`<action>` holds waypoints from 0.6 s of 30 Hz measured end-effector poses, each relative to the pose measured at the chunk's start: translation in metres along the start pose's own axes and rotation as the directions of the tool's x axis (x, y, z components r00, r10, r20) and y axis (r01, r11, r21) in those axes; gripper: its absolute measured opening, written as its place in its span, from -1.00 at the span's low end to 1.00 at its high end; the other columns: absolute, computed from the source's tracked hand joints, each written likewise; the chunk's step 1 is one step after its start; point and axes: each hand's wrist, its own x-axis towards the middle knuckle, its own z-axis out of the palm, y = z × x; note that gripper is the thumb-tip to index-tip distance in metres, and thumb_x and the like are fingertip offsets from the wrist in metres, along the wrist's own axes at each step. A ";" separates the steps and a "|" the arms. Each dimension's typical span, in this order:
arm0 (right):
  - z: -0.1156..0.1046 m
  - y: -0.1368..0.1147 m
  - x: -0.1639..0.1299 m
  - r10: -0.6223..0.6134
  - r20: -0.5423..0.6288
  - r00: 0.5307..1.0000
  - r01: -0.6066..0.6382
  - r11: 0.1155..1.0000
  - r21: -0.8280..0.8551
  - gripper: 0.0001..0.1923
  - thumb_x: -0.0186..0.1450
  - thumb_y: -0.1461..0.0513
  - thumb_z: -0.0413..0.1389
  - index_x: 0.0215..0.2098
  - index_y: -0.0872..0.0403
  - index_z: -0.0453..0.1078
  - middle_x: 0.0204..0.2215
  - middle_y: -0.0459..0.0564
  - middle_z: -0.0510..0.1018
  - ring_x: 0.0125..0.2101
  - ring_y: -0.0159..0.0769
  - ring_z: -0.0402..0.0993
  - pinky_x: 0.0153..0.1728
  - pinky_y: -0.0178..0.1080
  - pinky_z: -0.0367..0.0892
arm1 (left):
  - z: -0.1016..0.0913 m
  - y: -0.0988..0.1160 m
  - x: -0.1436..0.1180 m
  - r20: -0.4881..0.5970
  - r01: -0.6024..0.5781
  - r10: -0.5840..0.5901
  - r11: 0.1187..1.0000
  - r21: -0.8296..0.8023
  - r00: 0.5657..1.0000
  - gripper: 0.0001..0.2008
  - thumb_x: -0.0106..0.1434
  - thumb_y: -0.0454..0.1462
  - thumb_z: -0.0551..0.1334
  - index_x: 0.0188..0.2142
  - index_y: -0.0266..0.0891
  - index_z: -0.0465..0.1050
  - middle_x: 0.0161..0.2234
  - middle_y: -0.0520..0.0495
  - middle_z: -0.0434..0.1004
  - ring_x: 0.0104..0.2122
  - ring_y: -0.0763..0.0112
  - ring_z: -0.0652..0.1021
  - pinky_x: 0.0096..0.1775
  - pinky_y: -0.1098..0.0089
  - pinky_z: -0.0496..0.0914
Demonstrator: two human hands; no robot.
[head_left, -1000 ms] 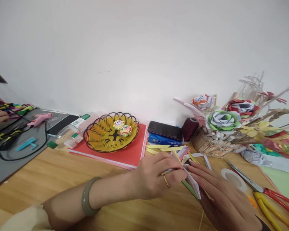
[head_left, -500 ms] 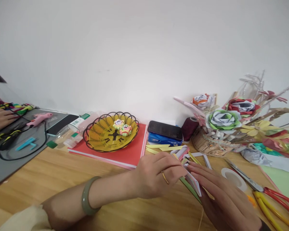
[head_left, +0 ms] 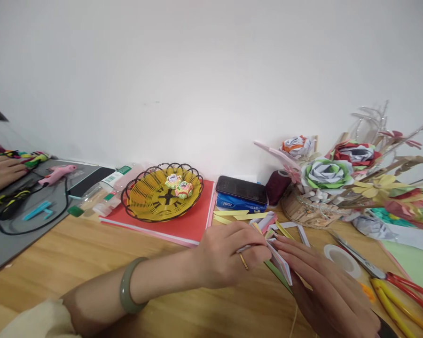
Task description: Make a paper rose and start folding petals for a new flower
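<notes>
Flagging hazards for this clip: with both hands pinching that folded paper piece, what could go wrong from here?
1. The left hand and right hand pinch the small folded multicoloured paper piece by its edges; it may slip or unfold.
2. The red-and-yellow-handled scissors lie close beside the right hand; a sideways sweep could knock them.
3. The loose yellow and pink paper strips just behind the hands could be scattered.

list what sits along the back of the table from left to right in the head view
pink glue gun → yellow basket on the red paper stack → black phone on a blue tissue pack → dark red thread spool → paper flowers → scissors
</notes>
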 end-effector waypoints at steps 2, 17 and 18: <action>0.001 0.000 -0.001 0.007 -0.003 1.000 -0.007 1.000 -0.002 -0.78 0.17 0.44 0.07 -0.22 0.18 0.39 -0.34 0.14 0.60 -0.21 -0.24 0.52 -0.21 -0.28 0.44 | 0.000 0.000 0.000 0.008 0.003 -0.003 1.000 0.002 1.000 -0.93 0.17 -0.44 0.12 -0.35 -0.32 0.35 -0.42 -0.06 0.50 -0.36 0.50 0.50 -0.27 0.49 0.47; 0.003 0.000 -0.004 0.011 -0.009 1.000 -0.011 1.000 0.012 -0.77 0.14 0.47 0.10 -0.22 0.21 0.39 -0.33 0.15 0.60 -0.22 -0.24 0.51 -0.19 -0.27 0.43 | 0.000 -0.001 0.003 0.029 0.025 -0.024 0.999 -0.035 0.999 -0.94 0.15 -0.43 0.16 -0.34 -0.33 0.35 -0.42 -0.07 0.51 -0.40 0.49 0.50 -0.31 0.49 0.47; 0.003 0.000 -0.005 0.008 -0.011 1.000 -0.007 1.000 0.011 -0.77 0.13 0.47 0.10 -0.22 0.21 0.40 -0.33 0.15 0.60 -0.22 -0.24 0.51 -0.20 -0.27 0.44 | 0.000 -0.002 0.003 0.031 0.030 -0.029 0.999 -0.037 0.999 -0.94 0.15 -0.43 0.16 -0.34 -0.33 0.35 -0.42 -0.06 0.51 -0.40 0.50 0.50 -0.32 0.49 0.47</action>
